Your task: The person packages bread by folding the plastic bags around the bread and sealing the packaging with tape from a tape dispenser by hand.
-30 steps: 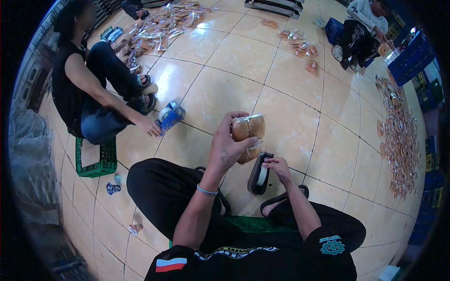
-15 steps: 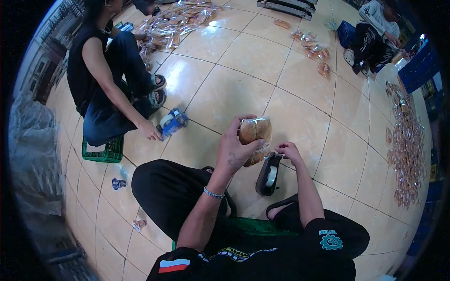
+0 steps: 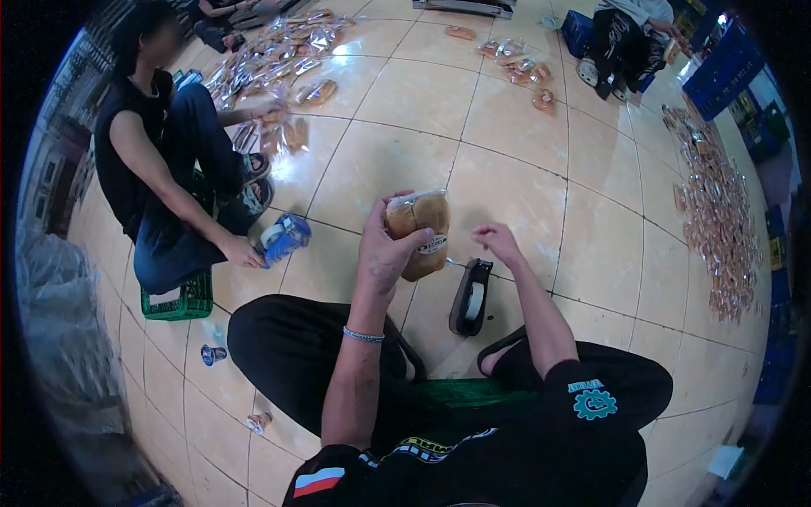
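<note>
My left hand (image 3: pixel 389 249) is closed around a clear-wrapped bread roll (image 3: pixel 418 221) with a small printed label, its thumb across the front. To its right, my right hand (image 3: pixel 497 242) has its fingers drawn together; whatever they pinch, if anything, is too small to make out. Just below the right hand, a black tape dispenser (image 3: pixel 470 300) with a roll of clear tape stands on the tiled floor between my feet, apart from the hand.
A co-worker at left sits on a green crate (image 3: pixel 182 297), one hand at a blue tape dispenser (image 3: pixel 285 239). Packed breads lie in a pile (image 3: pixel 279 51), in a small group (image 3: pixel 517 63) and in a long spread (image 3: pixel 718 215). A plastic cup (image 3: pixel 213 355) lies at left.
My right hand has lifted away from the dispenser's end, up and toward the bread. The whole view has shifted slightly. The co-worker's far hand now shows at wrapped bread near the pile.
</note>
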Motion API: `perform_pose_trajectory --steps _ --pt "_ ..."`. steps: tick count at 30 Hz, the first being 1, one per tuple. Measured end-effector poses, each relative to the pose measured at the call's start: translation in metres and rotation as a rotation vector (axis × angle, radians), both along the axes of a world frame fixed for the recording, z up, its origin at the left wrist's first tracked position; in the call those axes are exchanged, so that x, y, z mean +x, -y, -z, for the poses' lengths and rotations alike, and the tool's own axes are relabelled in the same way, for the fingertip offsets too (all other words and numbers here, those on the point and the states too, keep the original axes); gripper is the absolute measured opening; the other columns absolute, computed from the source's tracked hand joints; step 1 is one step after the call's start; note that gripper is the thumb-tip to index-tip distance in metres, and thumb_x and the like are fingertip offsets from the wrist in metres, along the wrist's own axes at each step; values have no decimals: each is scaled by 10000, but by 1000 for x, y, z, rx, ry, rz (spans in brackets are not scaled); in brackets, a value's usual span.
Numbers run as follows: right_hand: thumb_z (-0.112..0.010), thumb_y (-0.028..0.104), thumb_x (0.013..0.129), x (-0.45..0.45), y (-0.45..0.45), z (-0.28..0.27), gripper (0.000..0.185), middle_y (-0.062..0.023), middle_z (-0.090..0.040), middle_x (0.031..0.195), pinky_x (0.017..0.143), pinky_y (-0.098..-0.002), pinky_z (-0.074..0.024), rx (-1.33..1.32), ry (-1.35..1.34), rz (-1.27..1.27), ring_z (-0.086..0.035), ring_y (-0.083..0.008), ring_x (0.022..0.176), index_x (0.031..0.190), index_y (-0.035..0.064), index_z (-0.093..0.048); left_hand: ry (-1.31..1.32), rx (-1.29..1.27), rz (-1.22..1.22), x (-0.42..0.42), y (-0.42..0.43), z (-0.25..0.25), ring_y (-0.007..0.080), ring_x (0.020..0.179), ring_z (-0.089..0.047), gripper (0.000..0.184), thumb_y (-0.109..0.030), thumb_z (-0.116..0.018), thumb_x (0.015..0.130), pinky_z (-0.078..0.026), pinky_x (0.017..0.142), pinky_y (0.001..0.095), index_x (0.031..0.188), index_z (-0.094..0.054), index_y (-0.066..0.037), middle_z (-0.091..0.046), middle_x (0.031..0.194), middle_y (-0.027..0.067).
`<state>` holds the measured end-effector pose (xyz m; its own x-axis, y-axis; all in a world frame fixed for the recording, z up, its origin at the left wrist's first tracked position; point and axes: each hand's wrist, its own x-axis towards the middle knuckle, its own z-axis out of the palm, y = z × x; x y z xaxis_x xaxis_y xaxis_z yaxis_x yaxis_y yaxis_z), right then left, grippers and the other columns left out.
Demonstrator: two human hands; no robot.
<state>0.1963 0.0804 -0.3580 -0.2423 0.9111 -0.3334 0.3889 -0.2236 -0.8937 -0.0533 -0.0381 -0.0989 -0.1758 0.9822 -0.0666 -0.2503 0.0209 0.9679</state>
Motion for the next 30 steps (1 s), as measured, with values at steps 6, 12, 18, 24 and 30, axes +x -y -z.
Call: perform_pose_trajectory --steps 6,12,18,24,30 --pt "-801 88 804 -9 38 -216 242 20 -670 892 792 -231 -479 194 -543 103 -606 -66 851 1018 60 -693 -59 -81 128 -1 0 3 169 1036 -649 615 87 -743 710 -558 889 323 1276 -550 -53 -642 1157 77" --pt "-856 201 744 -42 63 -268 348 53 -695 871 697 -212 -365 487 -324 -135 -544 -34 822 1040 82 -716 9 -57 394 8 2 -15 160 1065 -645 591 36 -772 729 -531 921 313 1274 -560 -48 -658 1143 57" --pt "-721 118 887 -37 73 -264 181 4 -692 909 733 -235 -432 122 -600 -21 -574 -68 794 1051 44 -735 -42 -39 550 3 5 -22 140 1077 -632 613 23 -809 699 -513 949 302 1261 -573 -51 -662 1130 46" --pt "-708 130 903 -40 86 -274 212 -10 -675 896 644 -214 -459 385 -380 53 -596 -40 738 1076 10 -722 -516 263 290 6 7 -30 179 1035 -654 502 71 -806 674 -547 877 311 1144 -681 -53 -675 1127 53" --pt "-714 129 889 -42 95 -278 235 -1 -657 898 588 -210 -445 163 -410 36 -549 -35 635 1101 28 -715 -839 604 271 6 11 -36 228 1069 -650 474 86 -796 642 -547 885 330 1079 -724 -83 -666 1134 94"
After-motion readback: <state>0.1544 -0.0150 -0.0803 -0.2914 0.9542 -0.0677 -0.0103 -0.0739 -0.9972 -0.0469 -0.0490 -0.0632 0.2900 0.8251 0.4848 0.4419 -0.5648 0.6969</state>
